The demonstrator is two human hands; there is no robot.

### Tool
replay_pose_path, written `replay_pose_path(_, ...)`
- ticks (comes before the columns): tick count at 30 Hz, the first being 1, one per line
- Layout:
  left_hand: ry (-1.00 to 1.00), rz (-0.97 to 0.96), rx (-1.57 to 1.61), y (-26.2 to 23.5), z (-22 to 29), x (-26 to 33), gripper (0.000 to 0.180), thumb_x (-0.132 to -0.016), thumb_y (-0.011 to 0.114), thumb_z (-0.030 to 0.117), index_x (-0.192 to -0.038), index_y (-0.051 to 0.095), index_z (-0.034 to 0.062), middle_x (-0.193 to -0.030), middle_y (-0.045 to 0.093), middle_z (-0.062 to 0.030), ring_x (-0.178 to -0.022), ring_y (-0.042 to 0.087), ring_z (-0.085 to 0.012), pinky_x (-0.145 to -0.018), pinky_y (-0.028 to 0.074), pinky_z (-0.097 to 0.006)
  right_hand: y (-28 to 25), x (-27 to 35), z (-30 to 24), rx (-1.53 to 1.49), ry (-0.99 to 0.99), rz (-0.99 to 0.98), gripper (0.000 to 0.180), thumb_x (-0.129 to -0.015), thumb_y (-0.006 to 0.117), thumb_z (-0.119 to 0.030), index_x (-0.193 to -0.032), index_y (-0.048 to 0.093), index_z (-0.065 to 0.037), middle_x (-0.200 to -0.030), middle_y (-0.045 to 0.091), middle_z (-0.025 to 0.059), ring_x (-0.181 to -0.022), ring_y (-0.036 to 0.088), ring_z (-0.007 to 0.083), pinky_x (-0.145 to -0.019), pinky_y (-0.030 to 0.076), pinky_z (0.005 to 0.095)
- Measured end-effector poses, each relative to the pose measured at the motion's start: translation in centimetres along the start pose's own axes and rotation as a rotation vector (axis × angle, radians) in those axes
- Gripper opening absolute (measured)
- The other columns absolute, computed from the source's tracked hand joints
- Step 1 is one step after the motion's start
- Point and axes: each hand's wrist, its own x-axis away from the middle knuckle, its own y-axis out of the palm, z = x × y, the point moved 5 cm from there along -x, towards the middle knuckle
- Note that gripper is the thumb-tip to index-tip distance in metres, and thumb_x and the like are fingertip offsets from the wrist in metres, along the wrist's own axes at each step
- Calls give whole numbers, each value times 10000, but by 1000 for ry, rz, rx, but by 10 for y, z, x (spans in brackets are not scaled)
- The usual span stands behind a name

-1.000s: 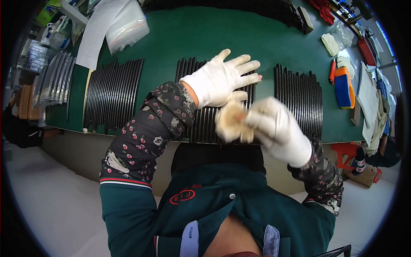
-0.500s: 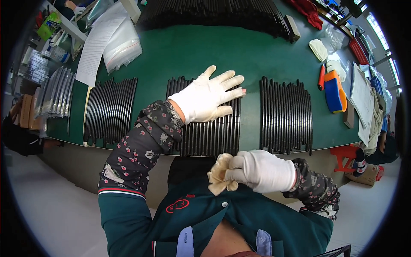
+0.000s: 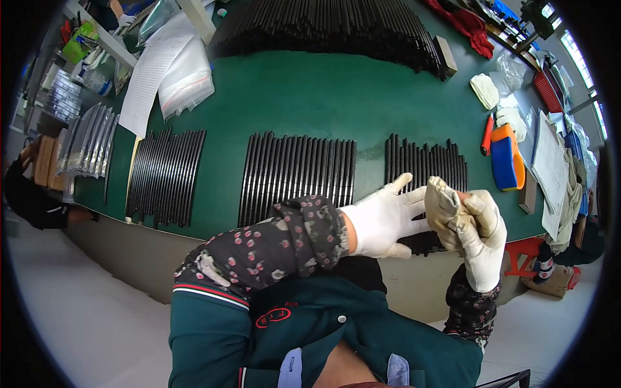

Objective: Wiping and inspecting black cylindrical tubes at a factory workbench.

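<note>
One cloth wad [image 3: 446, 210], tan, clenched in the gloved right hand [image 3: 482, 233], held over the near part of the right rods [image 3: 430, 160]. Can't tell if it touches them; the wad hides the spot.

Left hand [image 3: 381, 223], also gloved: released, fingers spread, grasping nothing. Palm sits at the left side of the right rods, fingers pointing right across them. Contact pressure not readable.

Key relation: rods' long axis runs near-far from the person; left fingers cross it. Cloth is just right of the left fingertips. Both hands close in; left hand covers the left side, right hand the near right.

Outward: middle rods [image 3: 297, 171] left of the left hand, near ends partly behind the left sleeve [image 3: 297, 229]. Left rods [image 3: 167, 178] further left, same table [image 3: 310, 97]. Big rod stack [image 3: 330, 26] at the far side, block [image 3: 446, 58] by its right end. Orange-blue tool [image 3: 508, 158] right of the right rods.
</note>
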Motion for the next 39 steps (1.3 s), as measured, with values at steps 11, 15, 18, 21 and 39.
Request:
replay_pose_path(11,-11,87,-3,-45,-13,60,677,-760,718,373,-1308,481,54,-1424,390,-176,-1348,355,-339,-1077,277,-561,-5,-23,7,-14,96,79,223,-858,637,-39,-1070,583,6,-1001,593,90,-870,565,155,-794,452,265)
replay_pose_path(15,-74,208,-165,-49,-73,35,599,-819,664,327,-1327,471,73,-1473,363,-139,-1379,322,-319,-1096,286,-529,23,-41,-3,225,-246,-42,261,-799,622,-32,-1058,594,-20,-913,600,135,-821,600,282,-737,484,334)
replay_pose_path(18,-128,146,-252,-28,-87,29,554,-885,574,364,-1374,450,135,-1496,346,-97,-1402,290,-302,-1122,270,-512,61,-46,-1,374,-391,-234,334,-709,639,28,-1030,585,-47,-928,600,119,-810,603,316,-701,504,375)
replay_pose_path(21,-131,91,-269,-25,-89,24,553,-896,566,379,-1380,444,141,-1500,344,-81,-1405,289,-289,-1126,267,-511,106,-24,7,269,-385,-578,304,-699,630,33,-985,558,-41,-969,601,108,-865,616,289,-693,532,355)
replay_pose_path(39,-97,135,-333,-22,-92,27,546,-899,569,340,-1395,430,160,-1511,333,-70,-1402,298,-274,-1136,251,-506,93,-30,-19,439,-458,-376,333,-689,610,22,-1014,587,-46,-999,600,119,-863,599,334,-715,522,387)
